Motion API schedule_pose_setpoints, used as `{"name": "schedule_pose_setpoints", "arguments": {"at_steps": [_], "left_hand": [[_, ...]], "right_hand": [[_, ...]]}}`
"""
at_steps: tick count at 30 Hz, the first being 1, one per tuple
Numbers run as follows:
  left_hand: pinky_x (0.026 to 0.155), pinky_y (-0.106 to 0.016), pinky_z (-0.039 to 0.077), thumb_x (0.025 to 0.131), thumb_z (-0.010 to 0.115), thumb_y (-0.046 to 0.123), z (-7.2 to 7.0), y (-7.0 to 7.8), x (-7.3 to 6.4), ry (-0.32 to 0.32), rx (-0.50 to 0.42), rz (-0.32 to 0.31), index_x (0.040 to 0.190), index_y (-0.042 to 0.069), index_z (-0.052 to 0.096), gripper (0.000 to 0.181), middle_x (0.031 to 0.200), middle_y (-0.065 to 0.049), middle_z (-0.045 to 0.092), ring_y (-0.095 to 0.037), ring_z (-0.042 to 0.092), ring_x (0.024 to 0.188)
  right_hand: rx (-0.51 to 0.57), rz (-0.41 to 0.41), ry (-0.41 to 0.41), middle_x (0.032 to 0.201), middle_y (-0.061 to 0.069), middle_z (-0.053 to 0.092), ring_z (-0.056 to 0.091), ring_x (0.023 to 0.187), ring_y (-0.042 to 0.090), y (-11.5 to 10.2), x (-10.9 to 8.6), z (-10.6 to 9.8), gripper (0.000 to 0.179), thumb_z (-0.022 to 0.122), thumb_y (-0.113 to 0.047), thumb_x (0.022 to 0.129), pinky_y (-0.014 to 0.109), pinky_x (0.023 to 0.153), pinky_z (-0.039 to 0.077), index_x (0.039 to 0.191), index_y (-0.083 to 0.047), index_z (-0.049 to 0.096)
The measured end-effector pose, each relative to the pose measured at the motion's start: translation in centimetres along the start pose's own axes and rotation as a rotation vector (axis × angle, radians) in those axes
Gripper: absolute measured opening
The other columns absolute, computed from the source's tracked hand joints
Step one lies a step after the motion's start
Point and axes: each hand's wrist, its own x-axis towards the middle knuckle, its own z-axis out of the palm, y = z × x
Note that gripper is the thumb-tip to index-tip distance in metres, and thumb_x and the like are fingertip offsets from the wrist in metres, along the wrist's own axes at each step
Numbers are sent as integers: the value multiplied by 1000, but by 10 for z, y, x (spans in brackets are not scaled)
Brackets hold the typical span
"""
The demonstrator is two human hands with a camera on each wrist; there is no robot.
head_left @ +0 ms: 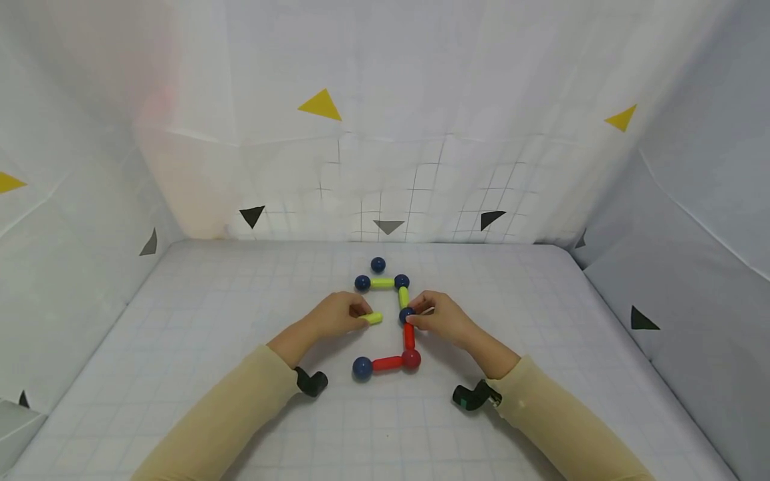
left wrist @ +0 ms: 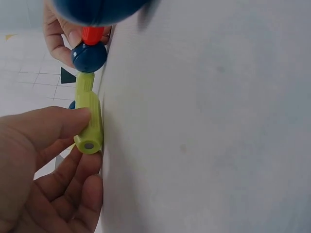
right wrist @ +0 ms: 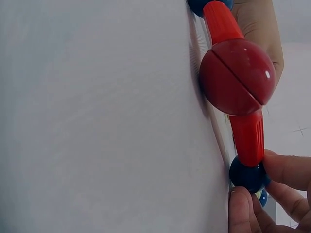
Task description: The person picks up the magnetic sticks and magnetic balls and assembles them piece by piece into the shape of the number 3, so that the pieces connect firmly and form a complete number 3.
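My left hand (head_left: 339,314) pinches a yellow-green magnetic rod (head_left: 374,318) between thumb and fingers; the left wrist view shows a round metal spot on the end of this rod (left wrist: 89,145). Across from it, my right hand (head_left: 446,319) grips a blue ball (right wrist: 246,175) in the middle of a chain lying on the table. Above that ball, a yellow-green rod (head_left: 404,298) leads to another blue ball (head_left: 402,281), then a rod (head_left: 382,283) and a blue ball (head_left: 362,283). Below it come a red rod (head_left: 410,337), a red ball (head_left: 412,359), a second red rod (head_left: 387,363) and a blue ball (head_left: 362,369).
A separate blue ball (head_left: 377,264) lies just beyond the chain's far end. White sheets with yellow and black triangles rise behind and at both sides of the white gridded table (head_left: 198,307). Dark wrist mounts (head_left: 311,382) stick out from both sleeves.
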Motion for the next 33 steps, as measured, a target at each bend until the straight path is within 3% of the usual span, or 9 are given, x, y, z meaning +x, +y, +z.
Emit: {"name": "schedule_pose_setpoints", "arguments": {"at_steps": [19, 33], "left_hand": [[81, -28, 54, 91, 75, 15, 1, 0, -3, -29, -139, 61, 107, 18, 75, 17, 102, 5, 68, -15, 60, 94], [85, -29, 53, 93, 73, 21, 9, 4, 10, -34, -170, 67, 112, 19, 74, 19, 104, 5, 67, -17, 59, 97]], "right_hand": [[11, -15, 3, 108, 7, 66, 63, 94, 23, 3, 0, 3, 21, 76, -16, 90, 32, 78, 56, 108, -10, 67], [21, -54, 11, 107, 7, 66, 63, 96, 23, 0, -3, 2, 22, 76, -15, 90, 33, 78, 56, 109, -8, 67]]}}
